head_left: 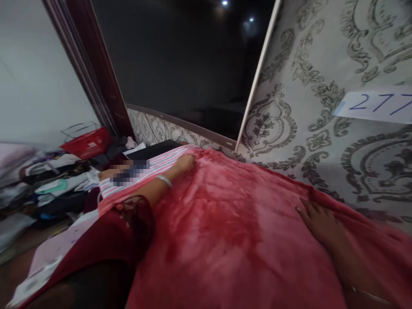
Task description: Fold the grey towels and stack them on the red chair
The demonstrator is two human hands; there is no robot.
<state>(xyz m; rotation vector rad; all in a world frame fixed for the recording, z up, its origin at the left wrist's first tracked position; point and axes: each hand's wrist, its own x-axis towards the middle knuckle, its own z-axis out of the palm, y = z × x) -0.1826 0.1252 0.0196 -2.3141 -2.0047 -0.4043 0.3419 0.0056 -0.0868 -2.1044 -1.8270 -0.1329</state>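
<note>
A plush red-pink blanket [225,231] is spread out in front of me, with lighter and darker patches in its pile. My left hand [186,163] is closed at its far left part, fingers curled into the fabric beside a striped pink, white and grey cloth [164,159]. My right hand [317,216] lies on the right side of the blanket, palm down with the fingers stretched out near the folded far edge. Part of the striped cloth is covered by a blurred-out patch.
A large dark screen [186,56] stands behind the blanket, against patterned wallpaper [309,107]. A paper marked 277 [376,105] is stuck to the wall at right. At left are piled clothes [61,189], a red basket [88,143] and pink-and-white sheets [54,253].
</note>
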